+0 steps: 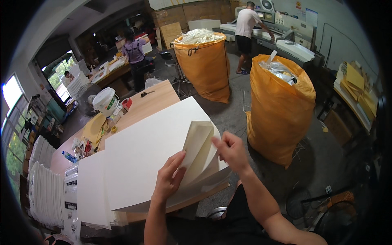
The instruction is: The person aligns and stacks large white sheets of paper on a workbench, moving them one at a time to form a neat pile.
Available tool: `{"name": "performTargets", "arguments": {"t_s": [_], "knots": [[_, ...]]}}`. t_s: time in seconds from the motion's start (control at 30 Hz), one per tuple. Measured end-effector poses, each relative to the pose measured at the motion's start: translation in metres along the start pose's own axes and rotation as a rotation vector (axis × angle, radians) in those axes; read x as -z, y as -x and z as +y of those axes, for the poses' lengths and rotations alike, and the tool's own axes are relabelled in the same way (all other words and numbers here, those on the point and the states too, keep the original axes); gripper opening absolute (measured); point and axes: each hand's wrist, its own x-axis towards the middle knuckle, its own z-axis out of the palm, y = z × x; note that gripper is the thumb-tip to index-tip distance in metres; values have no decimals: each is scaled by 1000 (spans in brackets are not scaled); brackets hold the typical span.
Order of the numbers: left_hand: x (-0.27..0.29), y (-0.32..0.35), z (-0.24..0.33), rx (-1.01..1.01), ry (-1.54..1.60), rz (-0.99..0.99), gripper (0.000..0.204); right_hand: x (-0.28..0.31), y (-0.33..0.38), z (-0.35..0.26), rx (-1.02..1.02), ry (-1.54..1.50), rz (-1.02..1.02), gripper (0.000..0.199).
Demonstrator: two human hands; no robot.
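One curled sheaf of cream-white paper sheets [199,141] is observed raised over the right end of a broad, rectangular stack of large white paper sheets [143,128]. We record the bare right hand [232,150] with fingers curled, pinching the sheaf's right edge. The bare left hand [169,174] touches its left side, thumb set apart from the index finger; we cannot tell whether it grips. The hands stand apart, paper between them.

The stack rests on a pale wood-topped table [161,92]. Toward the table's far side we note black-handled scissors [147,94] and a white plastic bucket [107,100]. Beyond the right hand stands a tall orange woven sack [277,110] filled with white scraps [281,70].
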Motion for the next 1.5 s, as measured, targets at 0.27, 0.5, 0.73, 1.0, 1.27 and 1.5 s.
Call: {"name": "performTargets", "arguments": {"t_s": [0.27, 0.5, 0.73, 1.0, 1.27, 1.5], "knots": [[4, -5, 12, -105, -112, -172, 60, 3, -9, 2, -228, -523, -110, 35], [5, -4, 5, -62, -69, -146, 57, 10, -2, 2, -211, -438, -96, 36], [-1, -4, 9, -129, -128, -44, 37, -1, -1, 7, -57, -122, -25, 36], [2, -2, 8, -96, -154, -169, 57, 5, -3, 0, -239, -532, -79, 33], [0, -1, 0, -119, -179, -176, 63, 10, 49, 25, 683, 760, -65, 32], [-2, 0, 8, -330, -543, -288, 69, 5, 63, 51, 491, 776, -401, 48]]}}
